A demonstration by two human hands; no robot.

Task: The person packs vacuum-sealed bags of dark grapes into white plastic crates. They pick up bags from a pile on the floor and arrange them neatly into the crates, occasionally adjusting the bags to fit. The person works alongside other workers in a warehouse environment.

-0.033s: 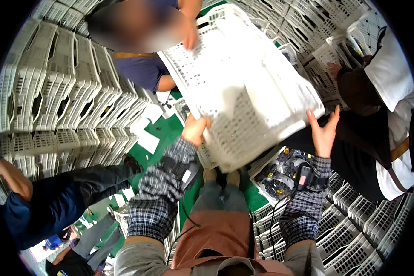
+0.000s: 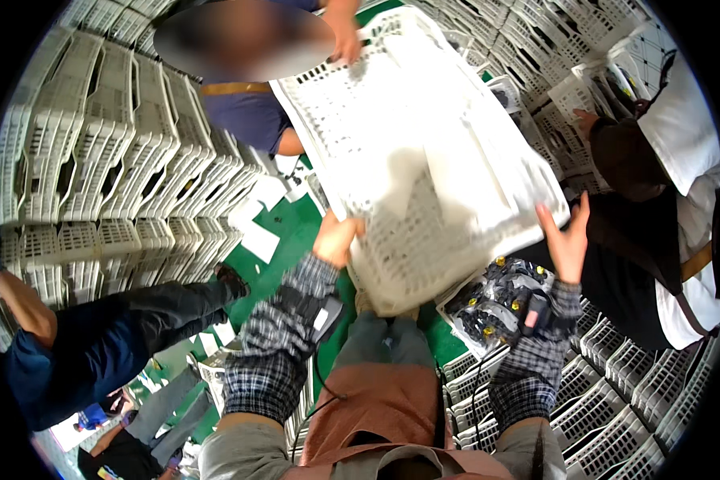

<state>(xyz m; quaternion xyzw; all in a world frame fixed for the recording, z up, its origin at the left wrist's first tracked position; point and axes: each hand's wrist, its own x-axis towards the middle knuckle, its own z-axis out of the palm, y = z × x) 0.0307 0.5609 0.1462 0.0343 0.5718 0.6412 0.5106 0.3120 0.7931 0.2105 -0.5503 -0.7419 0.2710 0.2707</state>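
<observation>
A large white plastic crate [image 2: 488, 168] with perforated walls hangs tilted in front of me, its inside facing up and mostly washed out by glare. My left hand [image 2: 338, 238] is closed on its near left rim. At the crate's right corner my right hand [image 2: 566, 242] has thumb and fingers spread, the thumb against or very near the edge; I cannot tell whether it touches. Across from me, another person's hand [image 2: 344, 36] is at the crate's far left rim.
Stacked white crates [image 2: 96, 152] line the left side, with more crates [image 2: 608, 400] at the lower right. Below my right hand stands a crate of black parts in clear bags [image 2: 496, 308]. Paper sheets [image 2: 258, 242] lie on the green floor [image 2: 284, 220]. Another person [image 2: 656, 168] works at right.
The crate's near end has come slightly down and closer to me. The far person's hand has shifted a little to the right along the rim.
</observation>
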